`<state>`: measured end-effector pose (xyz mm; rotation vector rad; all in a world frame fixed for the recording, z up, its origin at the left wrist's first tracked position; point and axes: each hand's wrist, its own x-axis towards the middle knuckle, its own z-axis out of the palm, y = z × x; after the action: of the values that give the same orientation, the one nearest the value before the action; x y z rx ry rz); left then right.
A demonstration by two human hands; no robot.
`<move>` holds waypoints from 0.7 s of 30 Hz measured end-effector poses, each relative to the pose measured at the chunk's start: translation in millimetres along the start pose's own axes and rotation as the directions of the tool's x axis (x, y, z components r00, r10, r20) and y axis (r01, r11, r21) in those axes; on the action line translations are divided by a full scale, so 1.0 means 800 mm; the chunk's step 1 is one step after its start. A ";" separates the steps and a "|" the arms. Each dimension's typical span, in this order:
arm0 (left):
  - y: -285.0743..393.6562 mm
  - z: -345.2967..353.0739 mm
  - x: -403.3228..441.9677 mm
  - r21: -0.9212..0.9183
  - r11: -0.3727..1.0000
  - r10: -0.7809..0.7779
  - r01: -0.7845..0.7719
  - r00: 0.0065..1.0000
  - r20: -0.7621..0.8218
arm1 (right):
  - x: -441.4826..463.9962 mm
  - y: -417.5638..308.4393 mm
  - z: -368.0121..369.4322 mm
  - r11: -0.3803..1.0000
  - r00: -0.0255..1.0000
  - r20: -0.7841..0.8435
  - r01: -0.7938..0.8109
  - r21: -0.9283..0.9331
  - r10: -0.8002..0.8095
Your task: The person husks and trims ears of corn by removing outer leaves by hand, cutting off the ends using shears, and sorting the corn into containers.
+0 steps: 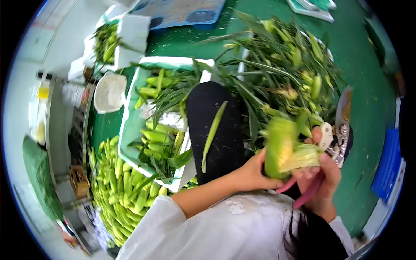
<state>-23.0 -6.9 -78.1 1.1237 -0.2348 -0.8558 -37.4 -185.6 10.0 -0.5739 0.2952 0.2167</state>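
My left hand (pixel 256 174) is wrapped round an ear of corn (pixel 277 149) in its green husk, somewhat blurred, with a pale yellowish part toward the right. In my right hand (pixel 327 180) is a pair of pruning shears (pixel 343 113), its blade pointing up and away and its pink handles hanging below the fingers. The right fingers are also at the pale end of the ear, touching it or very close. A strip of green husk (pixel 213 136) lies across my dark-clad leg (pixel 216 112).
Leafy corn fills a large container (pixel 243 58) ahead on the right. A foam box (pixel 130 125) with corn and leaves stands left of my leg, beside a big heap of green ears (pixel 123 190). Further off are a white bucket (pixel 110 92), a blue pallet (pixel 177 11) and blue crates (pixel 387 162).
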 end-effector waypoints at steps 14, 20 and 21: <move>-0.112 -0.263 -0.622 0.131 0.806 -0.307 -0.578 -0.597 -0.741 | 0.034 0.107 -0.095 0.702 0.741 -0.065 -0.658 -0.271 0.669; -0.103 -0.423 -0.655 0.553 0.618 0.019 -0.559 -0.692 -0.721 | 0.009 0.091 -0.082 0.645 0.655 -0.116 -0.756 -0.115 0.747; -0.091 -0.458 -0.588 0.476 0.708 0.139 -0.521 -0.559 -0.818 | 0.009 0.088 -0.111 0.607 0.608 -0.118 -0.793 -0.048 0.785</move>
<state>-164.8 565.8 -190.7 0.9633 0.9556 1.1375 -69.5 -177.1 -98.9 -0.5139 0.6240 1.0930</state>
